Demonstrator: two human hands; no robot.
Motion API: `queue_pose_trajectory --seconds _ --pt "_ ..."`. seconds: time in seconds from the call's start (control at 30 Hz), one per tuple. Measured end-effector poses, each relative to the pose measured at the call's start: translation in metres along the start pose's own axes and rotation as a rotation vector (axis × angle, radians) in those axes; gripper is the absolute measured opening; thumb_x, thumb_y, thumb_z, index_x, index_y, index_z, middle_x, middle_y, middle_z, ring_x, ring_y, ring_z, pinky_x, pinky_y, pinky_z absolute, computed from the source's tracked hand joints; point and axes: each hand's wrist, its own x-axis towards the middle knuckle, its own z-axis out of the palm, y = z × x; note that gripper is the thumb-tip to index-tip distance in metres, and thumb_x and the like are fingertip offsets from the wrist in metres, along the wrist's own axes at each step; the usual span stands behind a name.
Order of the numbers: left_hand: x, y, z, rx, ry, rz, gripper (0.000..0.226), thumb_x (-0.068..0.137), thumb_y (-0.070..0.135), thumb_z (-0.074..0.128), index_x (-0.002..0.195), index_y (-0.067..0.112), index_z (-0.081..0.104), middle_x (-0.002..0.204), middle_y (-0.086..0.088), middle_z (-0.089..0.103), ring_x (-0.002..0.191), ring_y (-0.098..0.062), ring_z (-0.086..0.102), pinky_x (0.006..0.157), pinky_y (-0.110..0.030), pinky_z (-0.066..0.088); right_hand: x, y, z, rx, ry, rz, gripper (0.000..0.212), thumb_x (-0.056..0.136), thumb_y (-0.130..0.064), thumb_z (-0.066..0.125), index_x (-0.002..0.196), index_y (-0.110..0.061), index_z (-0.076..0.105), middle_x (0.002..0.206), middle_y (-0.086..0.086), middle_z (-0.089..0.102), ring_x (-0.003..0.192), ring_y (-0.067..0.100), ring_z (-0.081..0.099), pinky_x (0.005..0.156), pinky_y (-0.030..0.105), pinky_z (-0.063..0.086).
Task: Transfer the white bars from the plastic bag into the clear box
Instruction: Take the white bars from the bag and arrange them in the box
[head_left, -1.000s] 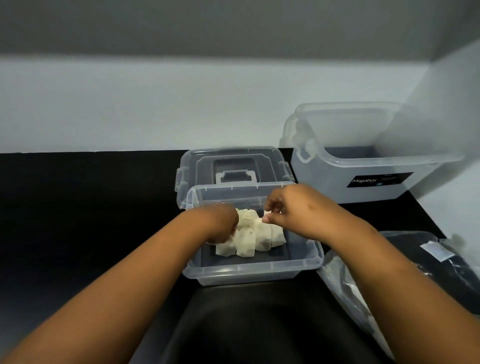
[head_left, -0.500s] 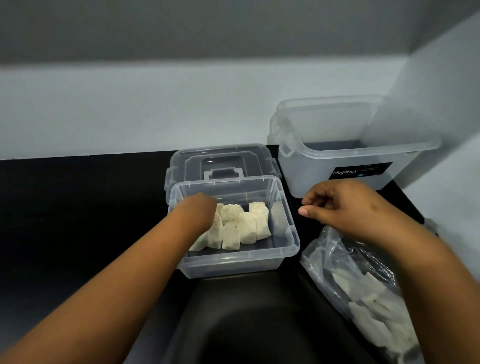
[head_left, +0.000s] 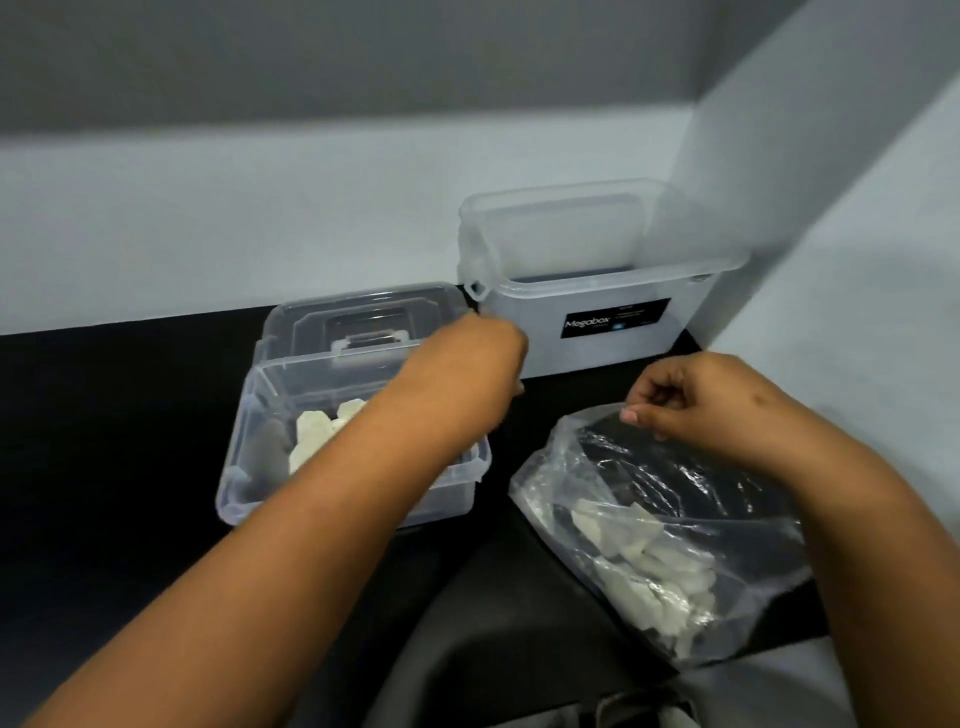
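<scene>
The clear box (head_left: 244, 467) stands open on the black counter with several white bars (head_left: 311, 431) inside. My left forearm crosses over it, and my left hand (head_left: 467, 364) hovers above its far right corner, back up, fingers hidden. To the right lies the plastic bag (head_left: 571, 467), mouth toward the back, with several white bars (head_left: 649, 566) heaped in its lower part. My right hand (head_left: 691, 400) is at the bag's upper rim, fingers curled, thumb and fingertips pinching the plastic edge.
The box's lid (head_left: 363, 322) lies flat just behind it. A larger clear Megabox tub (head_left: 597, 332) stands at the back against the wall. A pale wall (head_left: 857, 312) closes the right side. A dark rounded surface (head_left: 493, 649) lies below the counter's front edge.
My left hand has lifted out of the box and swung right over its far corner. My right hand has dropped to the bag's rim. The view has shifted right, showing more of the bag.
</scene>
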Motion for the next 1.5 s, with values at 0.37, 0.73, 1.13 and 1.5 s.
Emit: queue_pose_trajectory --seconds 0.37,0.73,1.13,1.5 --pt "0.004 0.084 0.105 0.167 -0.399 0.368 0.062 0.073 0.04 0.077 0.13 0.032 0.052 0.13 0.005 0.054 0.123 -0.021 0.04 0.099 -0.039 0.033 -0.014 0.072 0.048 -0.056 -0.235 0.112 0.01 0.085 -0.012 0.067 0.081 -0.021 0.072 0.071 -0.011 0.066 0.065 0.003 0.06 0.059 0.013 0.042" --pt "-0.021 0.077 0.143 0.21 -0.273 0.34 0.052 0.086 0.043 0.056 0.135 0.028 0.048 0.138 0.001 0.043 0.13 -0.024 0.031 0.106 -0.042 0.026 -0.002 0.078 0.091 -0.223 -0.336 -0.13 0.017 0.083 -0.015 0.063 0.093 -0.026 0.069 0.093 -0.002 0.065 0.085 0.019 0.062 0.077 0.035 0.054" --pt "-0.031 0.072 0.139 0.128 -0.363 0.273 0.045 0.084 0.043 0.056 0.124 0.023 0.057 0.123 0.0 0.051 0.12 -0.021 0.043 0.1 -0.04 0.038 0.003 0.091 0.096 -0.369 -0.229 0.035 0.01 0.089 -0.011 0.056 0.097 -0.017 0.059 0.101 0.005 0.058 0.089 0.022 0.061 0.072 0.032 0.051" --pt "0.008 0.088 0.146 -0.063 -0.271 -0.066 0.028 0.091 0.006 0.052 0.116 0.013 0.06 0.119 -0.008 0.054 0.099 -0.023 0.061 0.084 -0.035 0.053 0.011 0.085 0.105 -0.263 -0.245 -0.034 0.033 0.085 -0.009 0.058 0.113 -0.027 0.063 0.108 0.0 0.061 0.087 0.02 0.062 0.075 0.035 0.056"
